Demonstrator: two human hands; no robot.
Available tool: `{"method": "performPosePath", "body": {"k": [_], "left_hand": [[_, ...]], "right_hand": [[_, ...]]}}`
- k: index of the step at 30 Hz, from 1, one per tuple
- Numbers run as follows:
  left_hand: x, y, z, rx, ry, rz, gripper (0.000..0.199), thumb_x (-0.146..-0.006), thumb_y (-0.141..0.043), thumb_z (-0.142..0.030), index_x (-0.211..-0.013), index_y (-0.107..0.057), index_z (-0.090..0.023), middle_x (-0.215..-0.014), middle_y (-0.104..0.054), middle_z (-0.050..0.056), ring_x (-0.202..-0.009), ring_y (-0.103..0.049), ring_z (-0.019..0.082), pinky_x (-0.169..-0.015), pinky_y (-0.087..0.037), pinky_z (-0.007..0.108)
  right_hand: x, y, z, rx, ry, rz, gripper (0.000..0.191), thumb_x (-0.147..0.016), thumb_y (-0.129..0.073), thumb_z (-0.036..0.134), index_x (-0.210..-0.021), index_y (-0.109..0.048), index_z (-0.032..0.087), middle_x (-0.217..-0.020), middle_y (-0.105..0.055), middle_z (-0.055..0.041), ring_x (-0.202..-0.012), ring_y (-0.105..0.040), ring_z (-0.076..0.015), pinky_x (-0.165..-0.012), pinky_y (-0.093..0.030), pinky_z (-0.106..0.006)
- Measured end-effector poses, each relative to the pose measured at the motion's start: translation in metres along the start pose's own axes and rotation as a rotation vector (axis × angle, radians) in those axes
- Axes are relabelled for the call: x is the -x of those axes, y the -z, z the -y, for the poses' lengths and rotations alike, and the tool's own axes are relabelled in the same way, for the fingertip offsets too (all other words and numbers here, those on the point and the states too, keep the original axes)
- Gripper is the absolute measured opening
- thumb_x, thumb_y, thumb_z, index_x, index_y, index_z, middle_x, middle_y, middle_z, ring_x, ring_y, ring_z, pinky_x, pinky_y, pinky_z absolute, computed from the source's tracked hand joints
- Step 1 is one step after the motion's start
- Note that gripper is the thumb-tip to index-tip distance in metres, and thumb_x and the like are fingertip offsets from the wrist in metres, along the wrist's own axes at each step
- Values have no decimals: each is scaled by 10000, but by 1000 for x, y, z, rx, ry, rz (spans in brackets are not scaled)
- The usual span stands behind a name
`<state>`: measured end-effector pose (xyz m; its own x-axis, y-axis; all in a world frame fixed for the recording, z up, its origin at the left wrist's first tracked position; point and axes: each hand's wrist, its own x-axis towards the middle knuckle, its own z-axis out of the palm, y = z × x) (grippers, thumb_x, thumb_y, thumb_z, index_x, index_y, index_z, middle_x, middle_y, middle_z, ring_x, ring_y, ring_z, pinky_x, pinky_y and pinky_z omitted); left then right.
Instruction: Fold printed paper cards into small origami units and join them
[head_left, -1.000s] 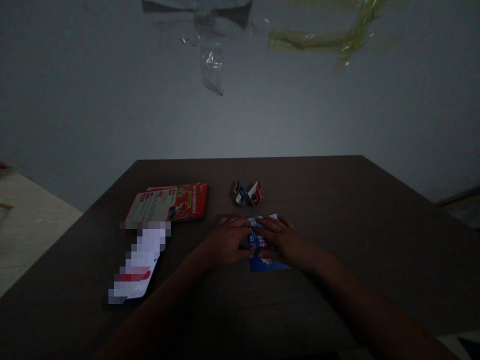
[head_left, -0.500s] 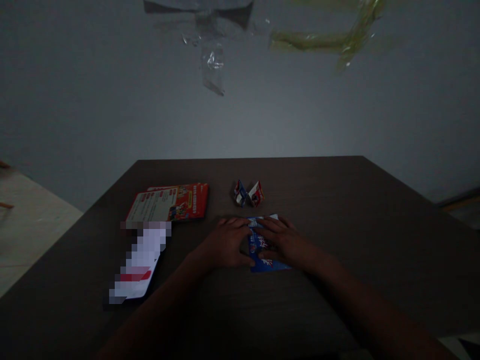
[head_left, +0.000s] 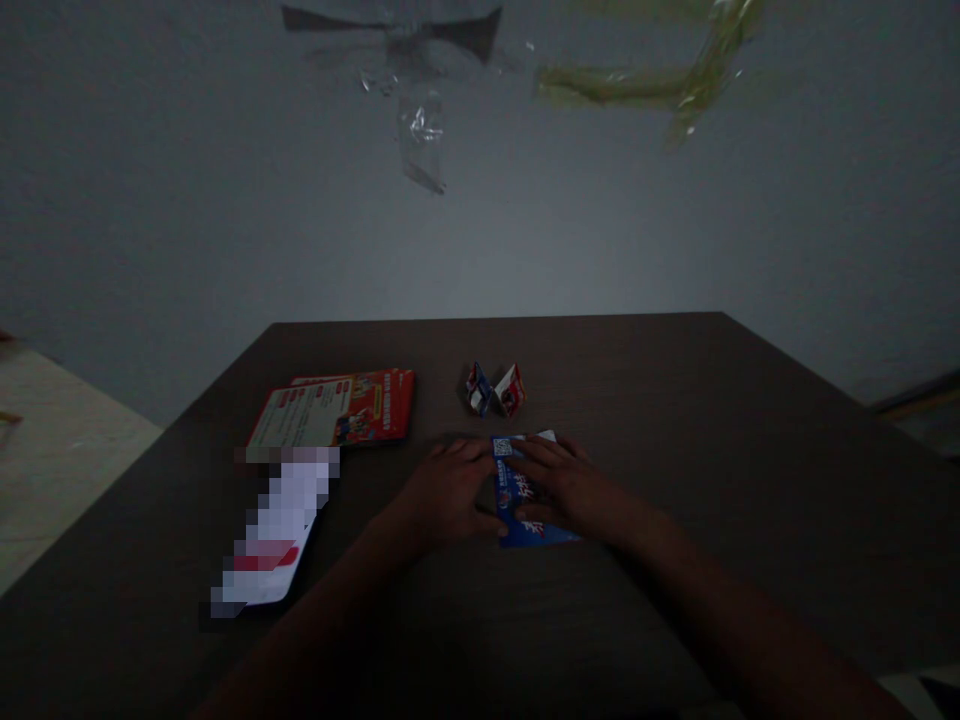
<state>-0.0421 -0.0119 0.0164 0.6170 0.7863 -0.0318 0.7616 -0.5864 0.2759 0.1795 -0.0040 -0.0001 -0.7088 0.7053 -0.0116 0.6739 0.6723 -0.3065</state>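
Observation:
A blue printed paper sheet [head_left: 516,525] with white lettering and a QR code lies flat on the dark table [head_left: 675,400]. My right hand [head_left: 559,485] rests on it, fingers stretched out and covering much of its right part. At the sheet's left edge lies my left hand [head_left: 450,490], palm down with the fingers extended and the thumb tip against the paper. Just beyond the hands stand folded paper shapes, one blue and white [head_left: 478,390], the other red and white [head_left: 511,390].
At the left is a stack of red and white printed sheets [head_left: 382,408]. Nearer to me lies a phone-like object [head_left: 274,535] with a lit, pixelated face. Behind the table rises a grey wall [head_left: 480,250] with strips of clear and yellowish tape [head_left: 615,85].
My left hand has shifted slightly left, so more of the QR code at the sheet's upper left shows. My right hand stays in place on the paper. The view has moved a little.

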Motion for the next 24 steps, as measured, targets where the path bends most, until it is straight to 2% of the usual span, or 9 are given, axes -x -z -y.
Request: {"method": "performPosePath", "body": {"k": [5, 10, 16, 19, 21, 24], "left_hand": [[-1, -2, 3, 18, -28, -12, 767, -645, -640, -647, -1256, -481, -211, -1343, -476, 86, -1207, -412, 290, -1003, -297, 408], [-3, 1, 2, 11, -17, 14, 807, -633, -636, -656, -1298, -458, -234, -1342, -481, 74, -1198, -413, 296, -992, -297, 420], [-4, 4, 2, -18, 3, 21, 769, -625, -642, -657, -1247, -511, -224, -1331, -499, 75, -1190, -428, 300, -987, -301, 425], [-4, 2, 2, -23, -5, 8, 745, -633, -646, -644, -1237, -513, -229, -1329, -505, 69, -1182, -438, 297, -982, -300, 434], [-3, 2, 2, -27, 3, 11, 744, -635, -650, -636, -1240, -509, -228, -1330, -505, 70, -1184, -436, 300, -968, -309, 441], [-3, 3, 1, -29, 11, 14, 744, -628, -653, -640, -1235, -518, -231, -1326, -510, 71, -1188, -432, 304, -954, -318, 438]], "right_hand": [[0, -2, 0, -2, 0, -2, 638, -851, -472, 567, -1411, -311, 306, -1481, -311, -86, -1350, -268, -294, -1073, -169, -554], [0, 0, 1, -4, -7, 3, 630, -855, -458, 574, -1408, -320, 306, -1476, -319, -91, -1344, -278, -299, -1065, -180, -560], [3, 3, 6, 49, 24, -34, 531, -869, -473, 528, -1339, -438, 283, -1438, -379, -90, -1318, -310, -288, -1072, -165, -541], [3, 4, 14, 106, 41, -87, 403, -902, -453, 460, -1229, -550, 247, -1315, -489, -97, -1251, -372, -275, -1065, -189, -512], [4, 5, 19, 123, 26, -111, 351, -922, -426, 423, -1156, -599, 226, -1166, -555, -102, -1147, -442, -259, -1028, -256, -482], [5, 8, 21, 137, 13, -123, 315, -930, -417, 391, -1067, -640, 215, -1047, -565, -98, -1041, -473, -245, -975, -308, -453]]}}
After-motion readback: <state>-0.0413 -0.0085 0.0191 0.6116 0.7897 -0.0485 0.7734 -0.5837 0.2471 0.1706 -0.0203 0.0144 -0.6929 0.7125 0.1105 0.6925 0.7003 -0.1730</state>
